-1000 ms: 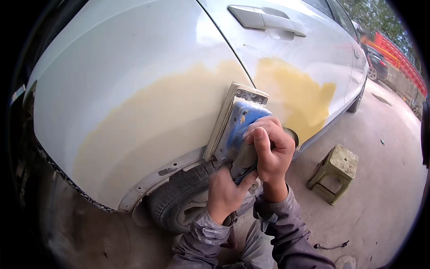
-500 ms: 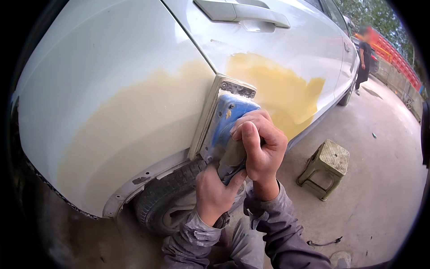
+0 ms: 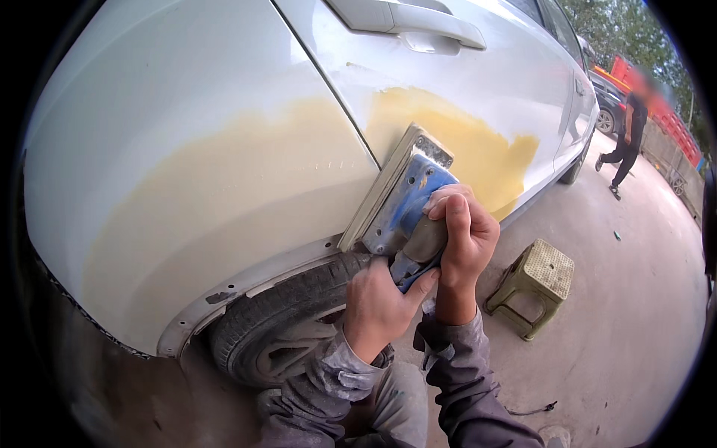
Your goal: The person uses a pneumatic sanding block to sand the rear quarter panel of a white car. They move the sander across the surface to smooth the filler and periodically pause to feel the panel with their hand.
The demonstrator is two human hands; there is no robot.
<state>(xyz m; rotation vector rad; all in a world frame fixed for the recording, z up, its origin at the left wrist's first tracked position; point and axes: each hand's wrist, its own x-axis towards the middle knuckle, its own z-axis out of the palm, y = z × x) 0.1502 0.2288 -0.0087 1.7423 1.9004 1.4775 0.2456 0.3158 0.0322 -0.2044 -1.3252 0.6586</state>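
Observation:
Both my hands grip a blue and grey power sander (image 3: pixel 414 198) with a long flat pad. My left hand (image 3: pixel 382 302) wraps the lower end of its body, and my right hand (image 3: pixel 469 235) is closed round the upper grip. The pad lies along the side of a white car (image 3: pixel 187 67), over the lower end of the door seam. Pale filler (image 3: pixel 224 187) covers the panel left of the seam. A yellow filler patch (image 3: pixel 478 149) spreads over the door on the right. Dust coats the sander and my grey sleeves.
Below the panel is the wheel arch with a tyre (image 3: pixel 254 336). An olive plastic stool (image 3: pixel 534 280) stands on the concrete floor at right. A dark cord (image 3: pixel 532 409) lies nearer me. Farther off, a person (image 3: pixel 627 134) walks near a dark car (image 3: pixel 606 104).
My hands and the sander have moved right along the car, from left of the door seam across its lower end. The distant person has walked to the right.

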